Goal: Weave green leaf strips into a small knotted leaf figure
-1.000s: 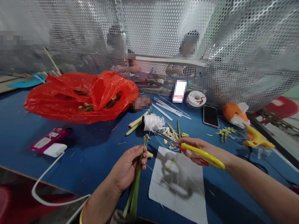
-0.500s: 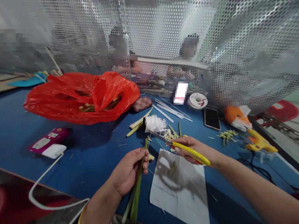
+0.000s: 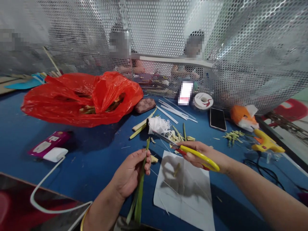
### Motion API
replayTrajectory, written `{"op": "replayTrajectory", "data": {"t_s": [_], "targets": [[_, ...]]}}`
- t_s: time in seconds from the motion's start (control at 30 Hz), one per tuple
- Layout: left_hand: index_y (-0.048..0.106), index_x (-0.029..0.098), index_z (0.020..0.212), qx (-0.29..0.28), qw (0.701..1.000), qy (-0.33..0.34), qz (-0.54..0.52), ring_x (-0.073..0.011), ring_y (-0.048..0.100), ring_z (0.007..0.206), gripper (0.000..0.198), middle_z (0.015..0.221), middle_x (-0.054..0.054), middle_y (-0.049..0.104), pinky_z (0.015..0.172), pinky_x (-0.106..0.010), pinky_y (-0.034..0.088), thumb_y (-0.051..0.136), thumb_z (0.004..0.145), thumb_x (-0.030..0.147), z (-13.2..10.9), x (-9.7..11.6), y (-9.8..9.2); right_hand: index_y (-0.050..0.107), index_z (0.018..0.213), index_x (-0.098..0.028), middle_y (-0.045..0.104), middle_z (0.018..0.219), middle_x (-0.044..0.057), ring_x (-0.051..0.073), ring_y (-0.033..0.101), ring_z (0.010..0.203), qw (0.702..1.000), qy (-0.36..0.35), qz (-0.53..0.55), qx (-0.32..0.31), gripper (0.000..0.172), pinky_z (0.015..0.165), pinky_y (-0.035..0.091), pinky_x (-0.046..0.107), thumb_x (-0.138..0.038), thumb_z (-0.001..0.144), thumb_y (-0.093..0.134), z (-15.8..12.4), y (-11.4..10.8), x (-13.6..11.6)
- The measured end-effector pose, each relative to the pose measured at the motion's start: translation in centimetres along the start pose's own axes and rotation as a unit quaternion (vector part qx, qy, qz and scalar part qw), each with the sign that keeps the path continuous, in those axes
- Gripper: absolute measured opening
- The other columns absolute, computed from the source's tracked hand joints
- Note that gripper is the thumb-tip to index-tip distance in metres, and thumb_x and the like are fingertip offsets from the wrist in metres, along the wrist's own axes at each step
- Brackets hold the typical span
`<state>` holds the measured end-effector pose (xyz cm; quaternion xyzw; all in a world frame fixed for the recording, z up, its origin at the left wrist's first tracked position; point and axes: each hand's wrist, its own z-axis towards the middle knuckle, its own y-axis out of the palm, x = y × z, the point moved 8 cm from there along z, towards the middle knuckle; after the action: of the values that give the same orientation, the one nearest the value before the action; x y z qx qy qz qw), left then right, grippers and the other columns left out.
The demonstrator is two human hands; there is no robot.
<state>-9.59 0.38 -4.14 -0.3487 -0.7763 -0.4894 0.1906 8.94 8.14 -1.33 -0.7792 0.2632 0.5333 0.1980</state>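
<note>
My left hand (image 3: pixel 131 173) is closed round a bundle of long green leaf strips (image 3: pixel 139 195), held upright over the blue table (image 3: pixel 96 154). My right hand (image 3: pixel 202 155) grips yellow-handled scissors (image 3: pixel 192 153), their blades pointing left toward the strip tips. A white thread runs from the leaf bundle up to a spool of white thread (image 3: pixel 157 125). Below the hands lies a white sheet of paper (image 3: pixel 185 189) with a small green offcut on it.
A red plastic bag (image 3: pixel 79 98) holding green stalks lies at the back left. Cut leaf scraps (image 3: pixel 179 136), white strips, a tape roll (image 3: pixel 203 101), a phone (image 3: pixel 217 119), a yellow glue gun (image 3: pixel 266 142) and a purple power strip (image 3: pixel 49 142) sit around. People sit behind the perforated screen (image 3: pixel 240 48).
My right hand with the scissors drew in to the left, then shifted slightly right and down. My left hand keeps its hold on the leaf strips.
</note>
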Motion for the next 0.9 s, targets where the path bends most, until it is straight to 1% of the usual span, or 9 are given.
{"op": "replayTrajectory", "data": {"t_s": [0.17, 0.27, 0.3, 0.37, 0.47, 0.53, 0.67, 0.8, 0.9], "targets": [[0.065, 0.011, 0.073, 0.002, 0.999, 0.041, -0.019, -0.004, 0.046, 0.049, 0.031, 0.063, 0.003, 0.055, 0.047, -0.017, 0.046, 0.089, 0.061, 0.025, -0.4, 0.8, -0.1, 0.052, 0.132, -0.022, 0.054, 0.089, 0.002, 0.009, 0.044, 0.062, 0.996, -0.064, 0.051, -0.025, 0.065, 0.052, 0.04, 0.02, -0.061, 0.082, 0.069, -3.5, 1.0, 0.2], [0.065, 0.011, 0.074, 0.003, 0.998, 0.056, -0.021, -0.0041, 0.047, 0.049, 0.029, 0.064, 0.003, 0.055, 0.048, -0.017, 0.048, 0.089, 0.062, 0.022, -0.9, 1.2, 0.3, 0.051, 0.13, -0.023, 0.054, 0.081, 0.001, 0.009, 0.044, 0.057, 0.988, -0.121, 0.097, 0.003, 0.055, 0.055, 0.043, 0.022, -0.062, 0.091, 0.055, -6.2, 2.3, 0.4], [0.065, 0.011, 0.074, 0.003, 0.998, 0.06, -0.022, -0.0042, 0.047, 0.049, 0.027, 0.064, 0.003, 0.056, 0.048, -0.017, 0.049, 0.088, 0.062, 0.021, -1.1, 1.3, 0.4, 0.053, 0.127, -0.023, 0.053, 0.077, 0.0, 0.009, 0.045, 0.054, 0.984, -0.125, 0.123, 0.025, 0.053, 0.054, 0.044, 0.022, -0.063, 0.093, 0.049, -7.1, 2.7, 0.7], [0.065, 0.011, 0.074, 0.004, 0.998, 0.067, -0.023, -0.0044, 0.047, 0.049, 0.024, 0.065, 0.003, 0.056, 0.05, -0.018, 0.051, 0.086, 0.065, 0.019, -1.3, 1.4, 0.8, 0.058, 0.116, -0.022, 0.052, 0.073, 0.0, 0.008, 0.043, 0.048, 0.976, -0.1, 0.192, 0.022, 0.06, 0.048, 0.042, 0.021, -0.073, 0.09, 0.041, -8.8, 4.4, 1.6], [0.065, 0.011, 0.074, 0.006, 0.997, 0.071, -0.023, -0.0045, 0.048, 0.05, 0.016, 0.065, 0.003, 0.056, 0.051, -0.019, 0.053, 0.08, 0.07, 0.016, -1.6, 1.4, 1.5, 0.059, 0.111, -0.021, 0.049, 0.069, -0.002, 0.005, 0.039, 0.042, 0.963, -0.04, 0.261, -0.056, 0.073, 0.039, 0.034, 0.016, -0.084, 0.08, 0.041, -10.9, 7.8, 3.1], [0.065, 0.01, 0.074, 0.002, 0.997, 0.073, -0.025, -0.0044, 0.048, 0.05, 0.012, 0.066, 0.003, 0.055, 0.052, -0.019, 0.054, 0.076, 0.074, 0.014, -1.9, 1.4, 2.1, 0.06, 0.11, -0.018, 0.048, 0.069, -0.002, 0.004, 0.038, 0.042, 0.96, -0.01, 0.267, -0.084, 0.077, 0.037, 0.032, 0.015, -0.085, 0.077, 0.044, -12.0, 9.1, 4.0], [0.065, 0.01, 0.074, -0.018, 0.995, 0.09, -0.026, -0.0044, 0.049, 0.049, 0.008, 0.066, 0.002, 0.055, 0.052, -0.018, 0.054, 0.068, 0.08, 0.011, -2.3, 2.0, 3.9, 0.061, 0.108, -0.015, 0.048, 0.067, -0.002, 0.004, 0.04, 0.042, 0.961, 0.0, 0.267, -0.075, 0.071, 0.039, 0.036, 0.014, -0.08, 0.084, 0.044, -12.3, 9.3, 5.5], [0.065, 0.01, 0.075, -0.032, 0.992, 0.118, -0.018, -0.0043, 0.049, 0.049, 0.014, 0.066, 0.002, 0.054, 0.053, -0.018, 0.056, 0.059, 0.088, 0.01, -2.8, 3.2, 5.7, 0.059, 0.113, -0.015, 0.052, 0.069, -0.001, 0.003, 0.044, 0.04, 0.945, 0.002, 0.307, -0.115, 0.075, 0.036, 0.035, 0.012, -0.082, 0.082, 0.043, -11.3, 9.8, 6.6], [0.064, 0.011, 0.074, -0.041, 0.99, 0.131, -0.018, -0.0044, 0.05, 0.048, 0.018, 0.064, 0.002, 0.054, 0.053, -0.019, 0.056, 0.056, 0.09, 0.01, -3.1, 4.0, 6.7, 0.059, 0.112, -0.015, 0.055, 0.07, 0.0, 0.003, 0.046, 0.04, 0.936, -0.005, 0.328, -0.127, 0.075, 0.037, 0.039, 0.013, -0.082, 0.084, 0.04, -10.2, 10.1, 6.7]]}}
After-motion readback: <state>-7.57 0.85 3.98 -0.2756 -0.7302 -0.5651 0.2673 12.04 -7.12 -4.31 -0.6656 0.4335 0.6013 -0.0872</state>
